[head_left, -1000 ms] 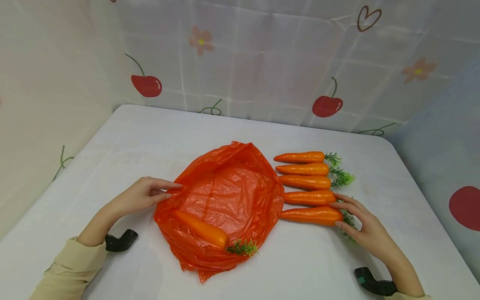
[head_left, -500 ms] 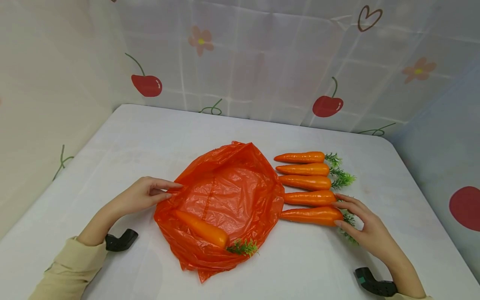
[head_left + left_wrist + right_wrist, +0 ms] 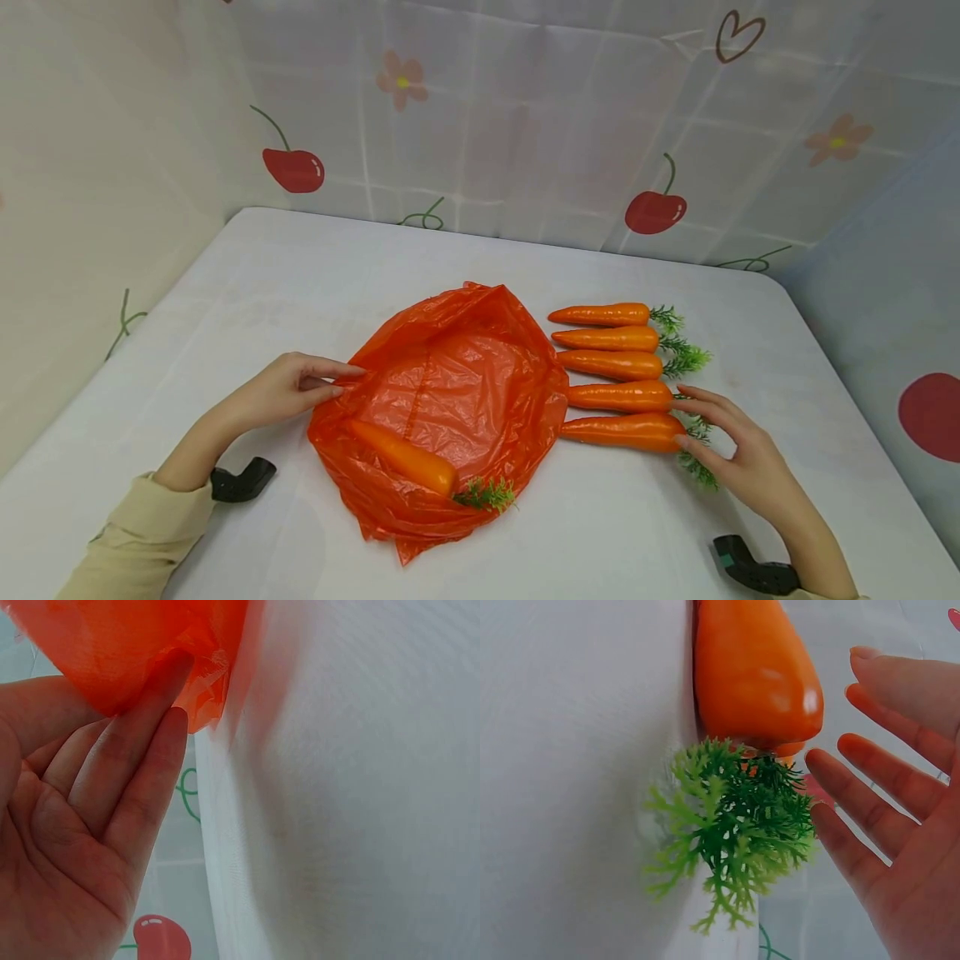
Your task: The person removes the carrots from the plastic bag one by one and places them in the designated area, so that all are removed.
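Note:
An orange-red plastic bag (image 3: 472, 375) lies spread with its mouth facing up. My left hand (image 3: 281, 390) pinches its left rim between thumb and fingers; in the left wrist view the bag's film (image 3: 150, 645) passes between them. Inside the bag's near side rests a carrot (image 3: 412, 462) with a green leafy top (image 3: 486, 495). To the right, several carrots lie side by side, tips toward the bag. My right hand (image 3: 742, 454) hovers at the leafy end of the nearest carrot (image 3: 626, 432), its fingers spread and holding nothing. The right wrist view shows the fingers beside that carrot's green leaves (image 3: 735, 817).
The farthest carrot (image 3: 600, 314) of the row lies toward the back of the white table (image 3: 360, 250). A curtain (image 3: 487, 125) printed with cherries and flowers hangs behind the table. Black wrist devices show beneath each forearm, such as the left device (image 3: 243, 481).
My right hand has drawn slightly to the right, away from the carrots' thick ends. The left hand, the bag and the carrots stay where they were.

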The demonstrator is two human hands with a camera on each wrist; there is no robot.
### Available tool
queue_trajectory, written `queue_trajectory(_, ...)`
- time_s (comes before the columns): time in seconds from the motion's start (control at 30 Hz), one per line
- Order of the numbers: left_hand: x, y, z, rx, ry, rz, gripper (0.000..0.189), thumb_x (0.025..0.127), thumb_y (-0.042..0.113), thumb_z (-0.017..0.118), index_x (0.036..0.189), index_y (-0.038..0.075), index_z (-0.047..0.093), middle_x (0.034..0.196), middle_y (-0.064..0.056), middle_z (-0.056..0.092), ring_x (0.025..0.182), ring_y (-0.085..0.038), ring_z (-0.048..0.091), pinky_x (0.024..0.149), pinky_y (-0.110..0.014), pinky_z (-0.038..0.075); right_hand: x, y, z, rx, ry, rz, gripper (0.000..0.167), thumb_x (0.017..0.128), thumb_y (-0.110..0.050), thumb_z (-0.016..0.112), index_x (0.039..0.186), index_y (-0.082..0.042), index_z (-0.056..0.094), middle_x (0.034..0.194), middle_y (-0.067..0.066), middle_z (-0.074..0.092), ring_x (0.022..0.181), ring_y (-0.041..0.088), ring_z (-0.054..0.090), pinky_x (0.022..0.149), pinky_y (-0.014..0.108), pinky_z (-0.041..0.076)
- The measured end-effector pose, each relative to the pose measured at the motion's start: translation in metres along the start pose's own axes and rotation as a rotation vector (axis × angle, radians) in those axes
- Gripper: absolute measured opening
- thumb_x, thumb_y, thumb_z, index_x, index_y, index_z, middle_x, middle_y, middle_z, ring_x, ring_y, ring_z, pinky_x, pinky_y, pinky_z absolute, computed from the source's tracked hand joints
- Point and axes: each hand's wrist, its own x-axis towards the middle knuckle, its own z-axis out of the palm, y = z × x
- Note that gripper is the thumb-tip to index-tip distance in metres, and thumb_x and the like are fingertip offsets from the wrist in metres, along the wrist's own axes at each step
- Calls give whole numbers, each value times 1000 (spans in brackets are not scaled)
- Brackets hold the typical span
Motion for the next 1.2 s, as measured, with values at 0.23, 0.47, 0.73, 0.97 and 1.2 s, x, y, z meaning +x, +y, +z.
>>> queue_trajectory(0.23, 0, 1, 0, 4, 11, -7, 30, 87, 0, 64, 117, 0, 65, 109, -11, 65, 66, -12, 50, 57, -23, 43, 2, -2, -4, 46, 35, -31, 46, 78, 3, 73, 120, -9, 61, 131, 8, 50, 119, -3, 36, 88, 7, 26)
queue_trajectory(0.47, 0, 0, 0, 8, 14, -1, 30, 86, 0, 65, 117, 0, 65, 108, -11, 65, 68, -12, 52, 58, -23, 44, 9, -20, -6, 58, 57, -19, 43, 80, 3, 71, 121, -8, 61, 128, 6, 52, 120, -5, 34, 91, 8, 23)
queue_trajectory(0.73, 0, -2, 0, -5, 8, 21, 30, 86, 0, 65, 117, -2, 64, 108, -12, 65, 74, -13, 56, 61, -23, 48, 28, -61, 7, 94, 69, -160, 39, 80, 7, 69, 116, -6, 63, 120, 4, 58, 116, 6, 45, 93, 13, 31)
queue_trajectory(0.97, 0, -1, 0, 0, 8, 5, 30, 87, 0, 65, 117, -1, 65, 109, -12, 65, 73, -13, 56, 61, -24, 48, 49, -102, 43, 245, -79, -305, 42, 81, 5, 69, 118, -13, 63, 120, 0, 59, 111, 15, 52, 84, 32, 47)
queue_trajectory(1.2, 1, -2, 0, 12, 15, -5, 30, 86, -2, 65, 116, -1, 65, 109, -12, 65, 68, -12, 53, 58, -23, 46, 76, -135, 86, 320, -215, -351, 33, 87, -6, 66, 119, -11, 61, 119, -2, 58, 111, 14, 52, 89, 35, 44)
